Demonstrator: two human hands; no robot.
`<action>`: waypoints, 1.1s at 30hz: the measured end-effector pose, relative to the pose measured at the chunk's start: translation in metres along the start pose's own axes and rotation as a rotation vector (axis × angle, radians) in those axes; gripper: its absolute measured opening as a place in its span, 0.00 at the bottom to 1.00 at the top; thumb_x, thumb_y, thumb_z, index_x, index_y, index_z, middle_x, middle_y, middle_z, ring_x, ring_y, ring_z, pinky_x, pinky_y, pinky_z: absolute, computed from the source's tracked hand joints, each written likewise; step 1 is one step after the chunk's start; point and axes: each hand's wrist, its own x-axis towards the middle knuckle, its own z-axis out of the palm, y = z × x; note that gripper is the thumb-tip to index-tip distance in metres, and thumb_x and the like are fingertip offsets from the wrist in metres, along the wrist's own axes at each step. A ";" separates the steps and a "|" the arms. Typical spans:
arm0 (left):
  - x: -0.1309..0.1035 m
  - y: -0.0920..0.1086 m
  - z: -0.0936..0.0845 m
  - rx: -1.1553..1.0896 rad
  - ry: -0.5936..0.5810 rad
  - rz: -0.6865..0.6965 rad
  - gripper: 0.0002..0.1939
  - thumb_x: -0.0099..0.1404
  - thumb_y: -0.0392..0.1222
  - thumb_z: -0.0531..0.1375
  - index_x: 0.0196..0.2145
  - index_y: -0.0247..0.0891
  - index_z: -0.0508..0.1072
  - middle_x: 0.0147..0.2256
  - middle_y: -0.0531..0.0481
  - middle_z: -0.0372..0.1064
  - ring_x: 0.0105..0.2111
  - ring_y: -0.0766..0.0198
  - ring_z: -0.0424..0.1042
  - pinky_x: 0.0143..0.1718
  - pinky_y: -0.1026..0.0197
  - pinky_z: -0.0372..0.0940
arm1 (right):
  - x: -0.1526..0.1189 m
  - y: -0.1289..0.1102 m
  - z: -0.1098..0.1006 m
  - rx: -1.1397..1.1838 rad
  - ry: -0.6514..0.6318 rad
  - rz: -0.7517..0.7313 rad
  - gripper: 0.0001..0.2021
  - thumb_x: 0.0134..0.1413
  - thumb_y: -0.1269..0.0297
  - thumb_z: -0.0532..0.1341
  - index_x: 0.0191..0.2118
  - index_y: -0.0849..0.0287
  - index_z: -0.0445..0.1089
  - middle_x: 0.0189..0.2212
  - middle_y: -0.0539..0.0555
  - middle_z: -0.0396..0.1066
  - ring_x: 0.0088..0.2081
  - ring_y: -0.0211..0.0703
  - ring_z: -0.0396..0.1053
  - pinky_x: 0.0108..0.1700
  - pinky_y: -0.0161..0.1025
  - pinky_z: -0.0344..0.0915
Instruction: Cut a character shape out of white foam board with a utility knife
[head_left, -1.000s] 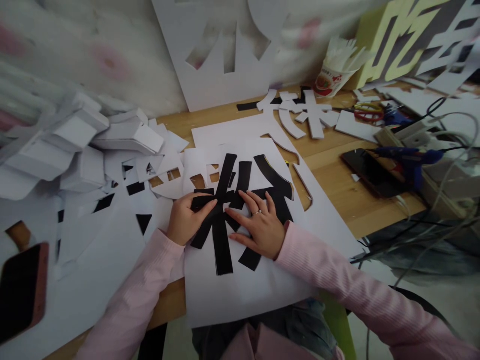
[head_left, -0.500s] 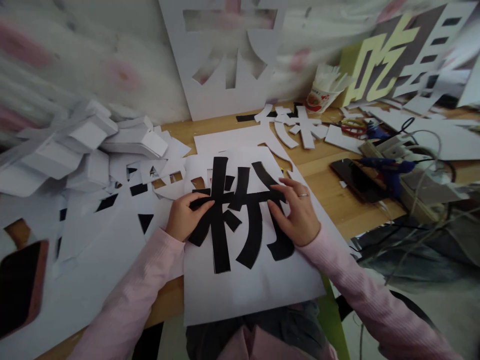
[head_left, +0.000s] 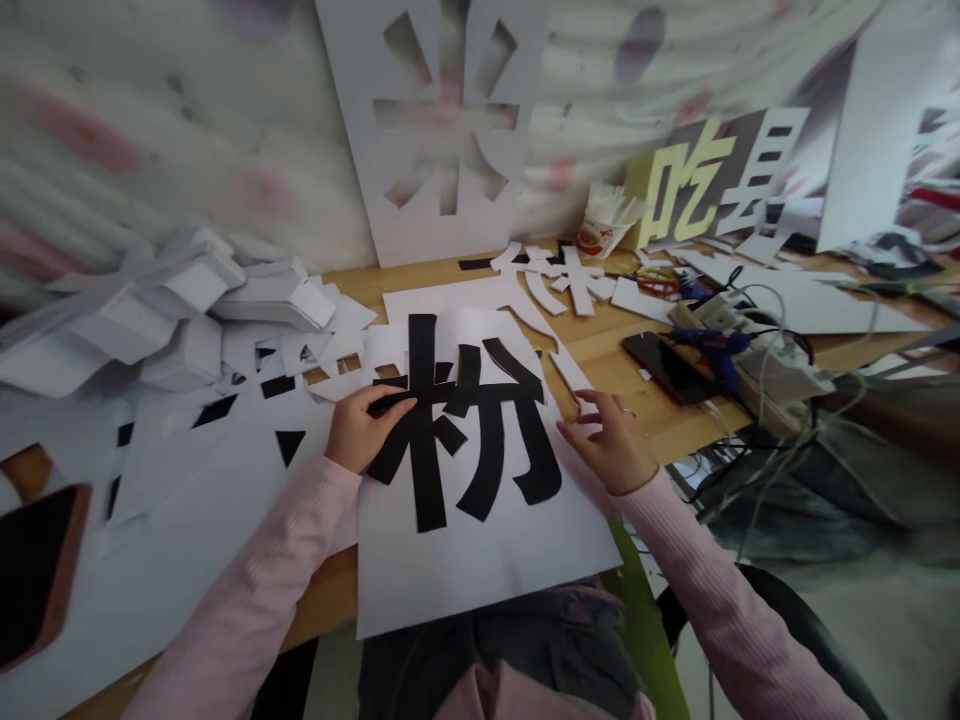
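Note:
A black cut-out character (head_left: 429, 470) in several strokes lies flat on a white board (head_left: 487, 570), which juts over the table's front edge above my lap. My left hand (head_left: 361, 425) pinches the short bar at the character's left side between thumb and fingers. Just right of the character hovers my right hand (head_left: 611, 445), fingers loosely bent and apart, with nothing in them. It is nearest to the board's right edge and a narrow white strip (head_left: 570, 376).
White folded box-like letters (head_left: 270, 292) and cut sheets (head_left: 202, 470) cover the left side. A phone (head_left: 41, 570) lies front left. To the right are a dark phone (head_left: 664, 365), a blue glue gun (head_left: 712, 345) and cables. A stencil board (head_left: 420, 235) leans behind, near a paper cup (head_left: 598, 235).
My right hand has let go of the character's right side and moved right. My left hand keeps its pinch. The view has turned to the right and tilted up.

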 end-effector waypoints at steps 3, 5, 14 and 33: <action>0.005 0.001 -0.015 0.009 0.014 -0.009 0.15 0.53 0.52 0.65 0.33 0.40 0.78 0.36 0.49 0.78 0.38 0.57 0.76 0.44 0.56 0.70 | 0.000 -0.003 -0.003 -0.081 -0.022 -0.015 0.19 0.52 0.56 0.60 0.47 0.62 0.66 0.44 0.64 0.68 0.37 0.49 0.73 0.34 0.44 0.71; 0.008 0.001 -0.028 0.025 -0.014 -0.021 0.15 0.49 0.52 0.66 0.31 0.39 0.78 0.34 0.48 0.78 0.37 0.56 0.76 0.43 0.55 0.70 | -0.004 -0.006 -0.008 -0.137 -0.112 -0.021 0.13 0.54 0.60 0.60 0.44 0.61 0.67 0.40 0.61 0.71 0.33 0.45 0.73 0.38 0.43 0.70; -0.002 0.017 -0.087 0.085 -0.075 -0.076 0.19 0.46 0.55 0.67 0.33 0.42 0.78 0.37 0.49 0.79 0.42 0.50 0.76 0.49 0.50 0.69 | -0.044 -0.046 -0.026 -0.270 -0.417 0.058 0.11 0.58 0.59 0.58 0.43 0.60 0.69 0.30 0.54 0.76 0.32 0.44 0.73 0.35 0.39 0.61; -0.002 0.013 -0.073 0.292 0.045 0.030 0.29 0.61 0.51 0.55 0.58 0.41 0.65 0.34 0.48 0.79 0.36 0.55 0.78 0.43 0.55 0.68 | -0.068 -0.057 -0.016 -0.467 -0.506 0.129 0.22 0.60 0.48 0.56 0.28 0.62 0.75 0.31 0.65 0.77 0.36 0.59 0.75 0.34 0.45 0.61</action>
